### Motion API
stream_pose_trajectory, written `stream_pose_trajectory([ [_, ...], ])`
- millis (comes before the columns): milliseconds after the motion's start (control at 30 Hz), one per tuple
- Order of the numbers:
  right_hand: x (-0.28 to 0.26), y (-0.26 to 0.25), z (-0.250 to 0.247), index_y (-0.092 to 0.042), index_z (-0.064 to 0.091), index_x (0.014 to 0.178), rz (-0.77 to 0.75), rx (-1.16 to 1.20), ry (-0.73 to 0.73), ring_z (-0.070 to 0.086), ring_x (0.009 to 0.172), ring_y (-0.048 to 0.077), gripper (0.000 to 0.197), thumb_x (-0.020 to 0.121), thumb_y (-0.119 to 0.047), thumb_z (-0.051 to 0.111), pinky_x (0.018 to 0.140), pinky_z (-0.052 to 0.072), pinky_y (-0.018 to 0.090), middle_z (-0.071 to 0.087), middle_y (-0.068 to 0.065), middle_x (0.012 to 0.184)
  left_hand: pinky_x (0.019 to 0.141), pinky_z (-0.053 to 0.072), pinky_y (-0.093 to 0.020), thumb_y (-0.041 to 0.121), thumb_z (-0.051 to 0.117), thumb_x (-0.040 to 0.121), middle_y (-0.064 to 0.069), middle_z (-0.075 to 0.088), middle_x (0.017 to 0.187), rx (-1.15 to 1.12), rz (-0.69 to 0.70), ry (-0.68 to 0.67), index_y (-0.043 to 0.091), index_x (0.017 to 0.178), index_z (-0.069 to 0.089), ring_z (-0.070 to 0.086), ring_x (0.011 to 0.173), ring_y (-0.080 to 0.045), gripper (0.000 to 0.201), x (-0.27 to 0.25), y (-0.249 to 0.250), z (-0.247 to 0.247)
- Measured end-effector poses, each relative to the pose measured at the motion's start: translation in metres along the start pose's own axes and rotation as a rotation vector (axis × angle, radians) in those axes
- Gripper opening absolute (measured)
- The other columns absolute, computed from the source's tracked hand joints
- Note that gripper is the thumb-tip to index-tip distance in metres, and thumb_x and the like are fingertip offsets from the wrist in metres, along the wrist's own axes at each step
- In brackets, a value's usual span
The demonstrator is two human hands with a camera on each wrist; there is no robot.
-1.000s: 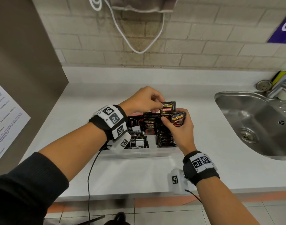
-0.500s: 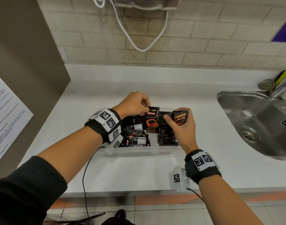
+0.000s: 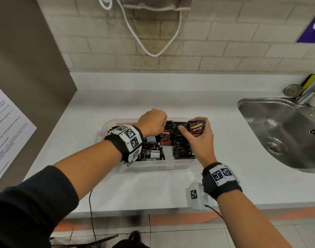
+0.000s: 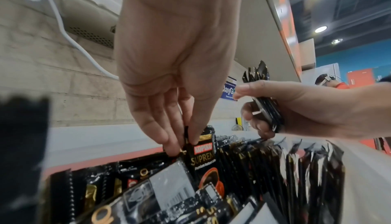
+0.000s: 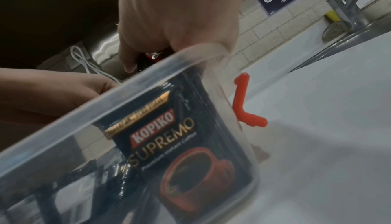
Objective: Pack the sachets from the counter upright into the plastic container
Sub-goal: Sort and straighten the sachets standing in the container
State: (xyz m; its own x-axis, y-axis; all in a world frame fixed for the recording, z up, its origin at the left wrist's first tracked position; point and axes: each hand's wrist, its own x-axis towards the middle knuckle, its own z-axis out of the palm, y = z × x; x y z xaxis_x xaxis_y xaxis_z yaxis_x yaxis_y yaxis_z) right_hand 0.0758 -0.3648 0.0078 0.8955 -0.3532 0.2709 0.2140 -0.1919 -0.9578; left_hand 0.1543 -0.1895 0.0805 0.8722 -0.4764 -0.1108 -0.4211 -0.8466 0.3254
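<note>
A clear plastic container (image 3: 153,166) (image 5: 88,110) sits on the white counter, filled with black Kopiko sachets. A row of them stands upright on its right side (image 3: 181,149) (image 4: 296,169); others lie flat at the left (image 3: 151,154). My left hand (image 3: 153,123) (image 4: 182,144) reaches down into the container and pinches the top edge of one upright sachet (image 3: 165,139) (image 4: 201,154). Just right of it, my right hand (image 3: 198,136) (image 4: 275,110) holds a small stack of sachets (image 3: 197,128) (image 4: 264,110) above the upright row.
A steel sink (image 3: 282,133) with a tap (image 3: 312,90) lies to the right. A brown cabinet side (image 3: 28,68) with a paper notice stands at the left. A white cable (image 3: 149,38) hangs on the brick wall. The container has an orange clip (image 5: 243,100).
My left hand took a sachet from the stack in my right hand and lowered it into the container, moving down and left. The right hand stayed put with its stack.
</note>
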Motion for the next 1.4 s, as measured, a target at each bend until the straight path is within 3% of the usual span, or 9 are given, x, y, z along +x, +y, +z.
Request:
stream_pose_trajectory([
  [167,0.000,-0.001,0.000,-0.023,0.056,0.105,-0.001,0.016,-0.001,0.067,0.079,0.003,0.047,0.074,-0.044,0.085,0.071,0.053,0.018,0.068,-0.016,0.087,0.074,0.056,-0.039,0.011,0.069,0.088,-0.008,0.062,0.096,0.129,-0.001,-0.014,0.011,0.088,0.064,0.063,0.086,-0.029,0.005,0.000,0.003,0.008],
  [333,0.000,0.000,0.001,-0.023,0.056,0.106,0.003,0.011,-0.006,0.066,0.079,0.002,0.047,0.075,-0.042,0.086,0.070,0.053,0.017,0.067,-0.017,0.087,0.067,0.049,-0.035,0.024,0.076,0.086,-0.005,0.061,0.091,0.184,0.011,-0.013,0.016,0.083,0.054,0.061,0.084,-0.027,0.023,0.002,-0.001,0.008],
  [467,-0.001,-0.003,0.001,-0.024,0.057,0.104,0.004,0.020,-0.005,0.067,0.078,0.003,0.048,0.073,-0.045,0.087,0.070,0.053,0.018,0.068,-0.016,0.087,0.061,0.040,-0.031,0.035,0.081,0.081,-0.001,0.060,0.087,0.125,0.004,0.001,0.020,0.080,0.051,0.058,0.080,-0.023,0.033,0.001,-0.004,0.002],
  [567,-0.002,-0.006,0.001,-0.026,0.060,0.105,0.007,0.036,-0.007,0.069,0.081,0.005,0.047,0.071,-0.041,0.089,0.072,0.054,0.020,0.070,-0.014,0.088,0.065,0.047,-0.034,0.038,0.074,0.088,0.001,0.063,0.084,-0.045,0.062,0.002,0.017,0.083,0.060,0.060,0.080,-0.021,0.026,-0.001,-0.004,-0.006],
  [633,-0.003,-0.007,0.001,-0.030,0.062,0.111,0.008,0.055,-0.019,0.072,0.087,0.010,0.049,0.071,-0.038,0.090,0.075,0.057,0.026,0.074,-0.008,0.093,0.074,0.051,-0.033,0.036,0.065,0.095,0.001,0.068,0.084,-0.230,0.118,0.006,0.012,0.086,0.068,0.064,0.077,-0.018,0.026,-0.002,-0.002,-0.011],
  [733,-0.003,-0.008,0.001,-0.036,0.061,0.123,-0.006,0.055,-0.045,0.073,0.095,0.014,0.060,0.071,-0.038,0.091,0.085,0.058,0.033,0.075,-0.004,0.099,0.074,0.054,-0.027,0.034,0.057,0.101,0.000,0.074,0.088,-0.475,0.143,-0.005,0.015,0.093,0.073,0.071,0.071,-0.016,0.027,-0.004,0.007,-0.019],
  [1000,-0.002,-0.007,0.002,-0.034,0.044,0.149,-0.003,0.079,-0.084,0.072,0.101,0.014,0.086,0.075,-0.037,0.088,0.091,0.057,0.026,0.076,-0.003,0.105,0.071,0.056,-0.023,0.016,0.063,0.097,0.000,0.077,0.100,-0.689,0.216,-0.182,0.015,0.110,0.077,0.068,0.085,-0.006,0.018,-0.004,0.026,-0.023],
  [1200,-0.001,-0.005,0.001,-0.034,0.042,0.150,-0.001,0.092,-0.103,0.071,0.107,0.013,0.089,0.074,-0.036,0.089,0.095,0.055,0.027,0.075,-0.003,0.112,0.069,0.055,-0.022,0.009,0.064,0.095,0.000,0.075,0.084,-0.799,0.139,-0.169,0.008,0.104,0.077,0.068,0.076,-0.007,0.016,-0.002,0.025,-0.024],
  [1400,-0.001,-0.005,0.002,-0.035,0.050,0.143,0.005,0.102,-0.073,0.071,0.106,0.012,0.080,0.073,-0.040,0.089,0.092,0.056,0.025,0.075,-0.005,0.111,0.068,0.057,-0.022,0.006,0.061,0.097,-0.013,0.074,0.085,-0.817,0.134,-0.104,0.005,0.101,0.076,0.069,0.075,-0.014,0.015,-0.002,0.025,-0.023],
])
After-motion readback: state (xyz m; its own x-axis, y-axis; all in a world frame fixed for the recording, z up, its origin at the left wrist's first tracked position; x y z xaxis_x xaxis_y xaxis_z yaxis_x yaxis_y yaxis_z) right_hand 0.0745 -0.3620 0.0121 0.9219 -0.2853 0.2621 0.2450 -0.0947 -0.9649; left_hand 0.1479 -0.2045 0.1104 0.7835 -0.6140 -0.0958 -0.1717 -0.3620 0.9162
